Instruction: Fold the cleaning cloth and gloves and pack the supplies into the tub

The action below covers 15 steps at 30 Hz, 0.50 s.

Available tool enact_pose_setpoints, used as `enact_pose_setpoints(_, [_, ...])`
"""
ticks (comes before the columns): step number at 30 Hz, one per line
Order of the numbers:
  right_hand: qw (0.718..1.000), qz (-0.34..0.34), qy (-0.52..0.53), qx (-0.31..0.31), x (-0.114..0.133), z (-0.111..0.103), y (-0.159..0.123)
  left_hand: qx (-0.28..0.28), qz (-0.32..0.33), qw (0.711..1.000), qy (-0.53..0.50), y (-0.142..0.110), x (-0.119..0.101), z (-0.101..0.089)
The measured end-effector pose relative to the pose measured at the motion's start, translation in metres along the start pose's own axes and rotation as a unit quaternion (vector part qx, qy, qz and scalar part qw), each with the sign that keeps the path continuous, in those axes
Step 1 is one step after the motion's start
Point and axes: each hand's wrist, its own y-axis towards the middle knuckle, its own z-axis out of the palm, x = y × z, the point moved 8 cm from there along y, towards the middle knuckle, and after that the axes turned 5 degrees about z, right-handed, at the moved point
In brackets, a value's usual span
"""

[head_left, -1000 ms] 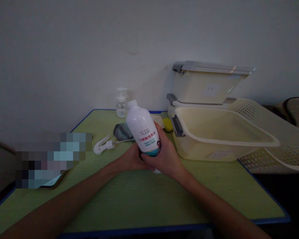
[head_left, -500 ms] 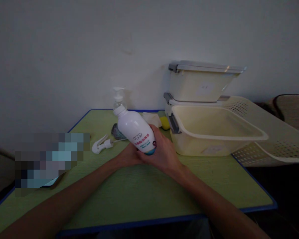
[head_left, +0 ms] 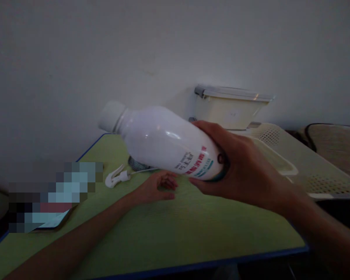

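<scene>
A large white bottle (head_left: 157,136) with a white screw cap and red and green print is raised close to the camera. It lies tilted, cap towards the upper left. My right hand (head_left: 239,167) is wrapped round its base end. Below the bottle, over the table, is my left hand (head_left: 160,186), its fingers curled loosely with a gap to the thumb and nothing between them. Left of that hand lies a white spray trigger head (head_left: 116,177) with a thin tube. Part of a dark mesh scrubber (head_left: 137,164) shows behind the bottle.
The green table (head_left: 192,233) has a blue edge and stands against a wall. Cream storage boxes, one with a clear lid (head_left: 236,93), stand at the back right beside a perforated basket (head_left: 317,171). A blurred-out flat device (head_left: 61,198) lies at the left.
My right hand has lifted the bottle up and nearer the camera, tilting it further. My left hand has let go of it. The bottle now hides the pump bottle and the sponge.
</scene>
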Motion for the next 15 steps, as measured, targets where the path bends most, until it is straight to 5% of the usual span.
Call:
enact_pose_setpoints(4, [0.994,-0.044,-0.102,0.016,-0.035,-0.042,0.010,-0.018,0.028,0.999,-0.004,-0.001,-0.005,-0.003])
enact_pose_setpoints(7, [0.985,-0.029,-0.163,0.055,-0.075,-0.056,0.012,-0.053,0.043,0.994,0.088,-0.003,-0.015,-0.008])
enact_pose_setpoints(11, [0.980,0.034,-0.143,0.136,-0.128,-0.053,0.004,-0.116,0.166,0.923,0.328,0.000,-0.067,-0.006])
enact_pose_setpoints(15, [0.973,0.063,-0.116,0.187,-0.160,-0.038,-0.006,-0.096,0.338,0.842,0.409,0.023,-0.129,0.025])
